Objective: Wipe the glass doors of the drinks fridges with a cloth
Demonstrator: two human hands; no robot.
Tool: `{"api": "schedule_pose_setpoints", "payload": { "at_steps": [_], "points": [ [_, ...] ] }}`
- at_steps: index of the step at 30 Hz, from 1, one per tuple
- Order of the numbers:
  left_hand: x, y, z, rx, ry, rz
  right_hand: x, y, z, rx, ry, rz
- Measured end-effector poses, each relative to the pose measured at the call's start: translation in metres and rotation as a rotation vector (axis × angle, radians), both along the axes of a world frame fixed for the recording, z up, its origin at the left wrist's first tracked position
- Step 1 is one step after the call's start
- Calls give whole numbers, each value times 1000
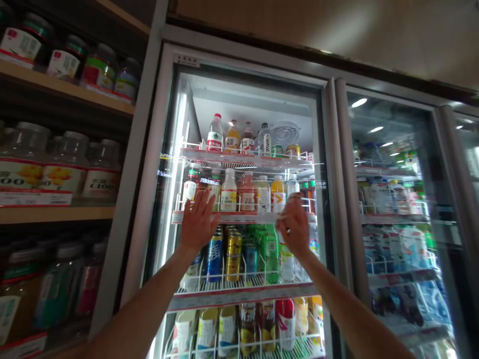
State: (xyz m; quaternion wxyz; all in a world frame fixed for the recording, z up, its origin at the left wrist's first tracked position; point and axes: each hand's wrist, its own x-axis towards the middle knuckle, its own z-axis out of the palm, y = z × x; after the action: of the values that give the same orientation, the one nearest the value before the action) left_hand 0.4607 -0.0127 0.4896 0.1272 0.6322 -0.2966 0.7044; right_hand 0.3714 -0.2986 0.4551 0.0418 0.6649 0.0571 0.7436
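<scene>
My left hand [199,222] is raised in front of a lit glass-fronted drinks cooler [249,217], fingers spread and palm toward it. Whether it touches the glass cannot be made out. To the right, my right hand [295,224] is held up at the same height, its fingers curled in and slightly blurred; anything inside them is hidden. Behind and between the hands stand a yellow-labelled bottle [228,192] and a pinkish bottle [247,193]. Lower down are a blue can [214,257], a gold can [234,255] and a green bottle [271,254].
Wooden shelves [63,85] with several jars [67,162] line the left side. A second glass-doored cooler [396,219] with packed drinks is at the right. Several bottles [286,324] fill the bottom rack, and a few [214,134] stand on the top one.
</scene>
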Motion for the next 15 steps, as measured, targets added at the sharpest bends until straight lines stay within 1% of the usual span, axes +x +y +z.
{"api": "schedule_pose_setpoints", "payload": {
  "at_steps": [1, 2, 3, 4, 5, 8, 9, 10, 11, 12, 15],
  "points": [
    [-1, -1, -2, -10, 8, 2, -3, -15, 2, 121, -75, 0],
    [-1, -2, -5, -23, 19, 4, -5, -26, 3, 212, -119, 4],
    [-2, -3, -7, -35, 29, 6, -5, -32, 4, 266, -139, 17],
    [-3, -4, -10, -45, 34, 8, -4, -32, 4, 268, -132, 40],
    [-3, -4, -12, -48, 34, 9, -2, -26, 3, 219, -100, 71],
    [0, 2, -19, -9, 19, 10, 7, 5, -5, -58, 36, 153],
    [2, 6, -21, 14, 13, 10, 9, 13, -8, -120, 61, 163],
    [3, 9, -24, 36, 6, 12, 9, 18, -10, -138, 68, 158],
    [5, 13, -26, 53, 1, 14, 9, 19, -11, -107, 56, 146],
    [6, 16, -27, 65, -8, 16, 8, 17, -12, -41, 29, 139],
    [7, 21, -31, 76, -20, 37, 6, 7, -12, 196, -29, 181]
  ]
}}
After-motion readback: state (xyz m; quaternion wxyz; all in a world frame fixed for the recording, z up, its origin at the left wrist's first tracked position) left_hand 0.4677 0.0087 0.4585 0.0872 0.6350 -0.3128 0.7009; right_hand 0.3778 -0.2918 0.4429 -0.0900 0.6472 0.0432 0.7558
